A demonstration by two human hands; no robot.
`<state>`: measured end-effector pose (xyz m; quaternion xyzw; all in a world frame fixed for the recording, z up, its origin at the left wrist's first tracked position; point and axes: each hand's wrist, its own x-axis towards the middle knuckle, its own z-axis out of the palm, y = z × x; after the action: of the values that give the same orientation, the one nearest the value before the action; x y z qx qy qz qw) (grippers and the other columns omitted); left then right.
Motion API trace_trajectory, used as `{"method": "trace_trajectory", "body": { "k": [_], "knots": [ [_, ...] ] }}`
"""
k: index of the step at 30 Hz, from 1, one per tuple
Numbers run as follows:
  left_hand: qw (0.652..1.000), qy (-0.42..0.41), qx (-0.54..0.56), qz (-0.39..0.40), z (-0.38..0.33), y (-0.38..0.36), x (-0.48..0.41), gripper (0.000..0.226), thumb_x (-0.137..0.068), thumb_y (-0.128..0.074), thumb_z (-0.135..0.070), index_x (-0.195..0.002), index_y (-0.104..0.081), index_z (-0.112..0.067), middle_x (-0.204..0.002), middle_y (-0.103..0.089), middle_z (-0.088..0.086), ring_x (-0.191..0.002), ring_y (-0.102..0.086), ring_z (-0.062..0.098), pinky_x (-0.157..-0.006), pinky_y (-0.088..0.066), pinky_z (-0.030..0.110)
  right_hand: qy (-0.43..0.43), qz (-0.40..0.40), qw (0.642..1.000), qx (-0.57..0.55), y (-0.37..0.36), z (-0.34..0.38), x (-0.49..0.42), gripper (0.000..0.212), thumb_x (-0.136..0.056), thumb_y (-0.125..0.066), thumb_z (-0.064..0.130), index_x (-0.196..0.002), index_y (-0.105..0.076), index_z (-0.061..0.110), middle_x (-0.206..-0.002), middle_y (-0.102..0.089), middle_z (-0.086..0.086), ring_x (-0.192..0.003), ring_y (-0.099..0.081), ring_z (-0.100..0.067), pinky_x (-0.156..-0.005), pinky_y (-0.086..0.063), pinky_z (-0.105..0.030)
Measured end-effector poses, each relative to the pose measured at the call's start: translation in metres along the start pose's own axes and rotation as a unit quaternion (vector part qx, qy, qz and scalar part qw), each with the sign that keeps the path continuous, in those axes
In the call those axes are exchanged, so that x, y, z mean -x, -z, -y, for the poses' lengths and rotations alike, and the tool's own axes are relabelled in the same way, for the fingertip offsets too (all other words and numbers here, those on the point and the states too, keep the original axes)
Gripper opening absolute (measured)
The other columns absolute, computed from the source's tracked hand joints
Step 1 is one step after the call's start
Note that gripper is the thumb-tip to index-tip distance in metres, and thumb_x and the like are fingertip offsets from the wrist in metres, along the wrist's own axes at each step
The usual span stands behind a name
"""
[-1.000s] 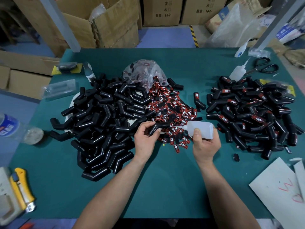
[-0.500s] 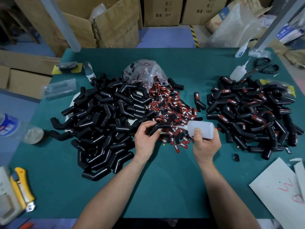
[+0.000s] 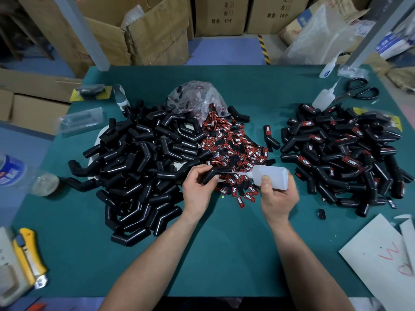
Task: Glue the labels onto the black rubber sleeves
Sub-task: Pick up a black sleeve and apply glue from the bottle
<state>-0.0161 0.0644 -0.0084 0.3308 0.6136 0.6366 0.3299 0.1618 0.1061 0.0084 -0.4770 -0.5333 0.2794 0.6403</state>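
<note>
We note no shift in the last second. The left hand (image 3: 197, 189) keeps its grip clamped on one sleeve (image 3: 221, 171) above the bench (image 3: 224, 254). The right hand (image 3: 277, 198) squeezes the glue bottle (image 3: 272, 176), nozzle at the sleeve. We judge gluing is under way and no label is fitted yet.

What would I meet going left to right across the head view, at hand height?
plastic bottle → pile of unlabelled sleeves → left hand, gripping a black sleeve → glue bottle, held by the right hand → pile of labelled sleeves
</note>
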Motion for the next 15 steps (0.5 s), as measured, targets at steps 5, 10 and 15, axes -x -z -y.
{"method": "trace_trajectory", "body": {
  "k": [5, 10, 15],
  "knots": [
    [1.0, 0.019, 0.002, -0.008, 0.0021, 0.0005, -0.0001, 0.041, -0.082, -0.082, -0.001, -0.1, -0.072, -0.035, -0.112, -0.072, -0.005, -0.107, -0.069, 0.011, -0.092, -0.051, 0.018, -0.016, -0.022, 1.0, -0.011, 0.0032, -0.0049, -0.004, 0.021, -0.083, -0.067, 0.032, -0.09, -0.059, 0.014, -0.078, -0.064, 0.028, -0.068, -0.058, 0.008, -0.061, -0.047, -0.014],
    [0.999, 0.031, 0.006, -0.009, 0.0013, 0.0011, -0.0006, 0.04, -0.082, -0.082, 0.0, -0.101, -0.071, -0.034, -0.108, -0.073, -0.012, -0.104, -0.07, 0.008, -0.09, -0.051, 0.016, -0.011, -0.012, 1.0, -0.001, 0.0023, 0.0019, -0.0038, 0.012, -0.083, -0.066, 0.033, -0.091, -0.058, 0.033, -0.078, -0.063, 0.029, -0.067, -0.057, 0.008, -0.061, -0.046, -0.013],
    [1.0, 0.029, 0.002, -0.008, 0.0002, 0.0011, 0.0005, 0.04, -0.082, -0.082, 0.001, -0.101, -0.072, -0.033, -0.11, -0.072, -0.006, -0.103, -0.07, 0.008, -0.089, -0.052, 0.016, -0.005, -0.014, 1.0, -0.013, 0.002, 0.0022, -0.004, 0.021, -0.083, -0.066, 0.029, -0.091, -0.058, 0.011, -0.081, -0.064, 0.031, -0.07, -0.059, 0.01, -0.063, -0.045, -0.008]
  ]
}}
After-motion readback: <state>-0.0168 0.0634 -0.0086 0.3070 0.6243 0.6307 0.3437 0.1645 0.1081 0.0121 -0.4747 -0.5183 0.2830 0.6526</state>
